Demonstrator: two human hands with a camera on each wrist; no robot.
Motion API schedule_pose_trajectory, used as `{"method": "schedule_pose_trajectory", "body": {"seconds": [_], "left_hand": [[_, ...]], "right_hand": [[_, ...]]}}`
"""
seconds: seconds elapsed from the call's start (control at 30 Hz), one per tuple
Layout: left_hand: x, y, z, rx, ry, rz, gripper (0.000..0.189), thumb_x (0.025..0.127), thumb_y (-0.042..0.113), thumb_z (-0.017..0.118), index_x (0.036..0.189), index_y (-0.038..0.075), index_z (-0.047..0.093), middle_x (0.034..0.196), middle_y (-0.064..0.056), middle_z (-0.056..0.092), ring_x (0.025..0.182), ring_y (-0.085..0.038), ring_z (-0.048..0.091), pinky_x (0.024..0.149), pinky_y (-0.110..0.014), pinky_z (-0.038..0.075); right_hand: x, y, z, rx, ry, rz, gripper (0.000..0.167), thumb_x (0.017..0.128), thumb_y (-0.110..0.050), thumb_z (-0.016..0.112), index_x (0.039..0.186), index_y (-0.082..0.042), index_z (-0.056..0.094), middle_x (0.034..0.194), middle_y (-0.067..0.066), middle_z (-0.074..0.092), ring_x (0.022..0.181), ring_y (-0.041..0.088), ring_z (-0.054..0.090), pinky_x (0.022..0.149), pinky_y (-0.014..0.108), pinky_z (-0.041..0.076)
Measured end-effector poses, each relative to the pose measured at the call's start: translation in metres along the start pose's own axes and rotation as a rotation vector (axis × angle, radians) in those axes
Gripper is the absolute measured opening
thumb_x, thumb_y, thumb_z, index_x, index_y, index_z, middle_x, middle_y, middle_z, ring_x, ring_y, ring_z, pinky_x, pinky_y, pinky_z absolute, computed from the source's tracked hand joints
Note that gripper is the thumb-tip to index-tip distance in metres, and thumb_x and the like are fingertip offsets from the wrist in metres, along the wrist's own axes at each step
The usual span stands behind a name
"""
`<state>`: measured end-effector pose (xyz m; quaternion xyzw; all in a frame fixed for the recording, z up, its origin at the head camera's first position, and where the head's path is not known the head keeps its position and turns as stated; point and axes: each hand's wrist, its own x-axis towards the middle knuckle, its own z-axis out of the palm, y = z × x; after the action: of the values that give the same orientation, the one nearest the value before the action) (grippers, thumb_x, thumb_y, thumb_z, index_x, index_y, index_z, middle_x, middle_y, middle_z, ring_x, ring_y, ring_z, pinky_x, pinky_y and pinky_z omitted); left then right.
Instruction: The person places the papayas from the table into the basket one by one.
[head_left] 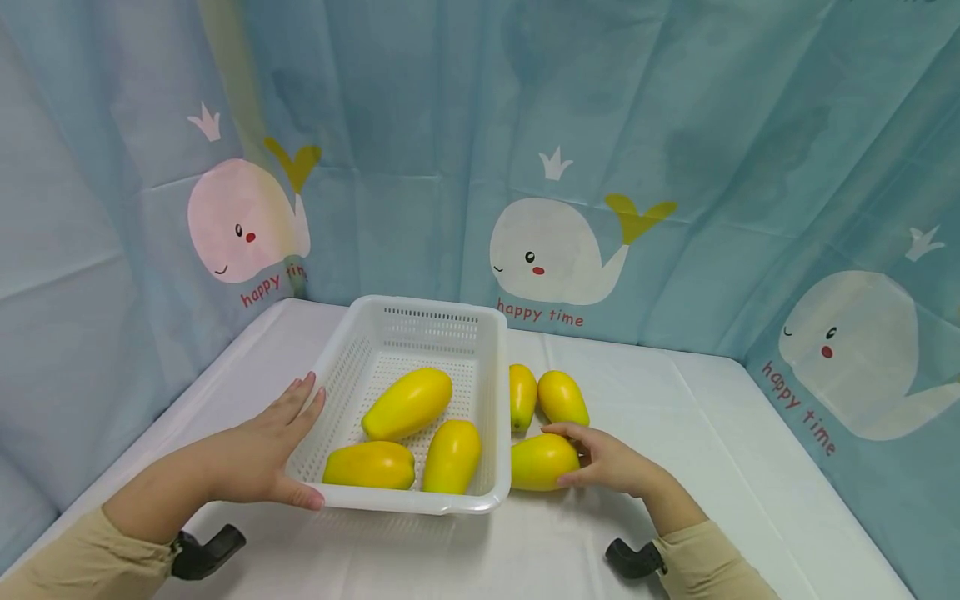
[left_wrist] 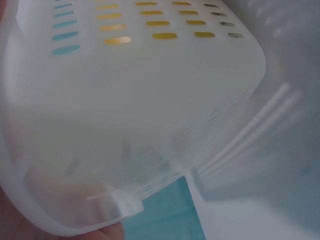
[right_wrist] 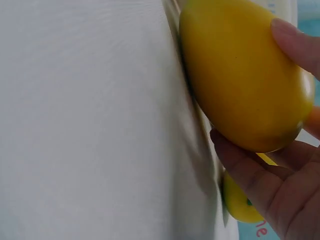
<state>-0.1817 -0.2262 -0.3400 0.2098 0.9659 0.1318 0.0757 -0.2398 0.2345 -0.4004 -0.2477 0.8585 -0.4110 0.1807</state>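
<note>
A white perforated plastic basket [head_left: 501, 350] holds three yellow papayas: one in the middle [head_left: 408, 403], one at the front left [head_left: 369, 464], one at the front right [head_left: 452, 458]. My left hand [head_left: 251, 454] touches the basket's near left corner, fingers spread along the left side and thumb at the front rim. To the basket's right, my right hand [head_left: 603, 461] grips the rounded end of another papaya [head_left: 542, 463] between thumb and fingers. In the right wrist view this papaya [right_wrist: 245, 75] lies close to the cloth. The basket wall hides its other end from the head camera.
Behind the gripped papaya lie two more, one [head_left: 522, 398] partly hidden by the basket and one [head_left: 562, 398] beside it. A white cloth [head_left: 675, 417] covers the table. Blue curtains [head_left: 420, 125] printed with whales enclose the back and sides.
</note>
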Motion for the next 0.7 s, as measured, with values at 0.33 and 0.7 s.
{"method": "schedule_pose_trajectory", "body": {"seconds": [0.33,0.7], "left_hand": [[0.000,0.001,-0.001,-0.002,-0.004,-0.004,0.131,0.053,0.074,0.065,0.145,-0.002,0.010,0.151,-0.022,-0.007,0.136,-0.043,0.003,0.097,-0.063,0.023],[0.000,0.002,-0.001,-0.005,-0.004,0.000,0.131,0.053,0.073,0.066,0.145,-0.002,0.010,0.151,-0.023,-0.007,0.136,-0.043,0.004,0.097,-0.062,0.024]], "right_hand": [[-0.004,-0.005,-0.015,-0.001,0.033,-0.019,0.067,0.072,-0.025,0.078,0.131,-0.014,0.047,0.121,0.002,0.053,0.105,0.023,0.050,0.087,0.029,0.046],[-0.009,-0.006,-0.037,0.059,0.064,-0.041,0.063,0.077,-0.021,0.074,0.132,-0.014,0.043,0.127,0.011,0.046,0.102,0.029,0.053,0.082,0.028,0.050]]}}
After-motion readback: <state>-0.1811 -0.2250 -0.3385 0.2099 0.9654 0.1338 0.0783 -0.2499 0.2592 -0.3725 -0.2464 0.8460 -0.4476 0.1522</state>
